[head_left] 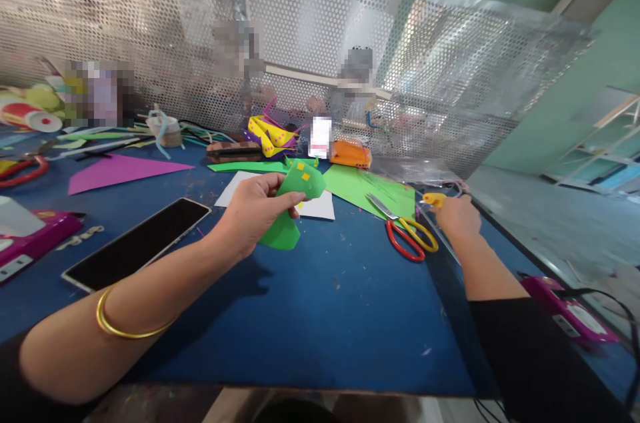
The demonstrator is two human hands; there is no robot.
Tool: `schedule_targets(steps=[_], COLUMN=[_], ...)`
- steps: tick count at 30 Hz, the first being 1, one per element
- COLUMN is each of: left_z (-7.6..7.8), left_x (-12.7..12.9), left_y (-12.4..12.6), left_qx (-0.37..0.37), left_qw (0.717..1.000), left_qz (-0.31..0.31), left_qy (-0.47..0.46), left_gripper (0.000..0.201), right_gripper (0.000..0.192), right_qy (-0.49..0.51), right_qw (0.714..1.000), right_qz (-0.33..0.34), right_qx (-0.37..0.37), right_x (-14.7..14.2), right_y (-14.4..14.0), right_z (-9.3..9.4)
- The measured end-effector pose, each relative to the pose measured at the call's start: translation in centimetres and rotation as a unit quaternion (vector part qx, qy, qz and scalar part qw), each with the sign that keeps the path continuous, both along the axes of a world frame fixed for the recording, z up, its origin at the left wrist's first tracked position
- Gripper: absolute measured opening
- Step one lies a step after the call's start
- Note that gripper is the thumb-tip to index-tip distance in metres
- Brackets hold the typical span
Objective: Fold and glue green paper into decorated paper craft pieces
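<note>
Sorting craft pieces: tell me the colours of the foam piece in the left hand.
Green foam piece with small yellow squares, held by the left hand; head view.

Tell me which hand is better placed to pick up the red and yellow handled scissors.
Probably the right hand: it rests just beside the red and yellow handled scissors, holding only a small yellow object. The left hand grips the curved green foam piece.

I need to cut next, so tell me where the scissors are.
In the head view the scissors lie on the blue table, right of centre, blades on the green paper sheet, just left of the right hand.
</note>
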State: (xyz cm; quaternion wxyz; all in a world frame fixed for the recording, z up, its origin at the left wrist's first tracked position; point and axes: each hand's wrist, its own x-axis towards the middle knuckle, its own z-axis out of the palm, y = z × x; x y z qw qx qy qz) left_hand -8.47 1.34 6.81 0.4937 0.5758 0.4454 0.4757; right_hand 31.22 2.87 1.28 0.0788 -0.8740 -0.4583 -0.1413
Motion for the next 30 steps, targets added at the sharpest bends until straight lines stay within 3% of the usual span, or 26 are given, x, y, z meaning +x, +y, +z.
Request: schedule_targets(steps=[6,10,15,20,24,30], left_z=[0.7,1.0,1.1,0.9,0.7,0.5], left_x=[-0.7,-1.3,-1.9,-1.9,-1.8,-1.7], left_y=[0.7,1.6,2.5,2.7,2.7,2.7], left_qx=[-0.008,-0.006,0.004,0.003,-0.004,-0.013], left_qw=[0.999,0.998,0.995,0.995,0.996,0.997], left_qz=[0.019,0.047,0.072,0.073,0.068,0.062], left_qy=[-0.035,-0.051,-0.066,-0.065,-0.061,-0.053], left_gripper=[0.022,0.021,0.018,0.018,0.019,0.024], right_gripper=[0.028,0.029,0.016,0.010,0.025,0.028], right_qy=[0.019,0.038,0.150,0.216,0.232,0.238], right_qw=[0.999,0.984,0.918,0.874,0.861,0.856], right_qz=[0.006,0.138,0.359,0.435,0.452,0.459], right_qx=[0.041,0.107,0.078,0.019,-0.018,-0.033], right_x=[-1.2,-6.2,-16.1,-22.7,-24.0,-23.4], right_y=[-0.3,0.2,3.3,6.3,7.8,8.6], right_z=[2.0,3.0,1.0,-1.8,-2.9,-4.0])
